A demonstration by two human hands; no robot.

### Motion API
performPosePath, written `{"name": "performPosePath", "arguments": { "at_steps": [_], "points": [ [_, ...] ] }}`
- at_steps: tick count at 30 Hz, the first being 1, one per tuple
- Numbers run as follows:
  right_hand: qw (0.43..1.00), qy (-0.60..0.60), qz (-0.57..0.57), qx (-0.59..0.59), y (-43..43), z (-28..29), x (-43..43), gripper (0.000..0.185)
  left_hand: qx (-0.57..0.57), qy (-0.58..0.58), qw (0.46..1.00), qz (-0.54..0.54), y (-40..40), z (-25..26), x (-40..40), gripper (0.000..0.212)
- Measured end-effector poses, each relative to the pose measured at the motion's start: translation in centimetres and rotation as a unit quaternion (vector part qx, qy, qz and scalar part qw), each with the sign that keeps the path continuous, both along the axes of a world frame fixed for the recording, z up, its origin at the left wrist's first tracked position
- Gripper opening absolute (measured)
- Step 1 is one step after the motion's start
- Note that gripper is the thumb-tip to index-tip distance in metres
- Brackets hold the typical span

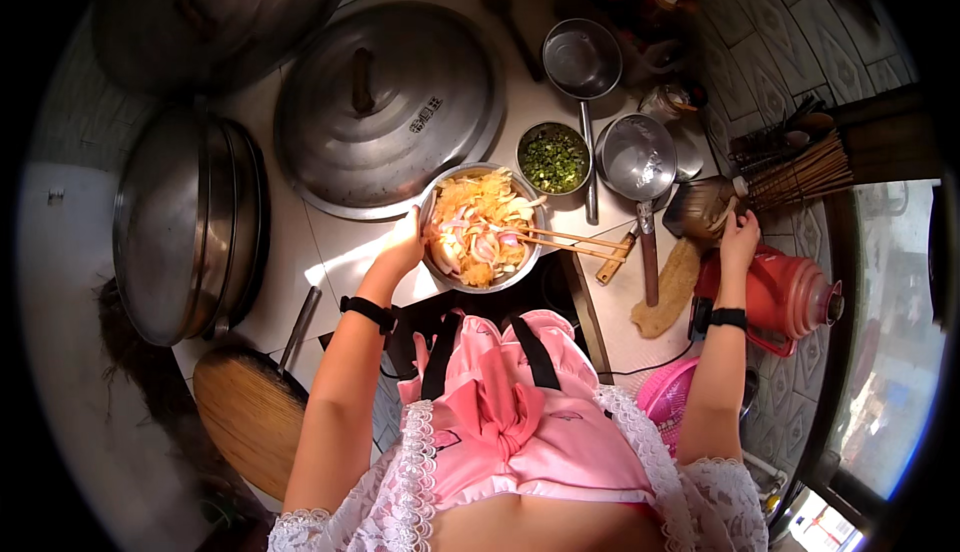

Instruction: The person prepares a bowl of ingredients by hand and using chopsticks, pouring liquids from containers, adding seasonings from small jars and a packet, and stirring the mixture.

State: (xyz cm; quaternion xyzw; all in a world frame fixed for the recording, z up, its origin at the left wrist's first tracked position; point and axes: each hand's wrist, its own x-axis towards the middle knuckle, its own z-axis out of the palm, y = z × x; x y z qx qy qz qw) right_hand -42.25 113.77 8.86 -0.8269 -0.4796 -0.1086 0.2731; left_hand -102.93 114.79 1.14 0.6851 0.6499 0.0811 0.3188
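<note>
My left hand (405,243) grips the left rim of a metal bowl (538,252). Sliced onion and a yellow shredded food (480,222) fill this bowl. A pair of wooden chopsticks (577,240) rests in it, the ends sticking out to the right. Off to the right, my right hand (740,233) has its fingers bent at the edge of a brown, ribbed object (699,207); whether they hold it is unclear. Below that hand lies a red thermos flask (780,293). A loofah sponge (667,289) lies to its left.
A large metal lid (405,139) lies behind the bowl. Chopped greens fill a smaller pot (553,177). Two metal ladles (583,56) (637,154) and a wooden-handled tool (616,259) lie rightward. Left are a big lidded pan (161,222) and a round wooden board (247,409).
</note>
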Motion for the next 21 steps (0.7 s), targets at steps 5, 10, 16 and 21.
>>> {"name": "performPosePath", "arguments": {
  "at_steps": [5,10,16,21],
  "points": [
    [0.950,0.204,0.228,-0.068,-7.2,0.1,-10.1,0.017,-0.053,-0.031,0.998,0.029,-0.2,0.9,0.1,0.064],
    [0.726,0.610,0.239,-0.210,-7.8,-1.3,-23.8,0.076,0.091,0.010,0.996,0.020,-1.8,-1.7,-1.4,0.062],
    [0.785,0.492,0.345,-0.150,-3.4,-1.7,-26.2,0.021,0.220,-0.127,0.963,-0.093,3.3,7.4,7.6,0.035],
    [0.819,0.318,0.465,-0.110,-4.9,3.5,-29.1,0.012,0.202,-0.127,0.948,-0.212,5.2,5.2,14.7,0.012]
  ]
}}
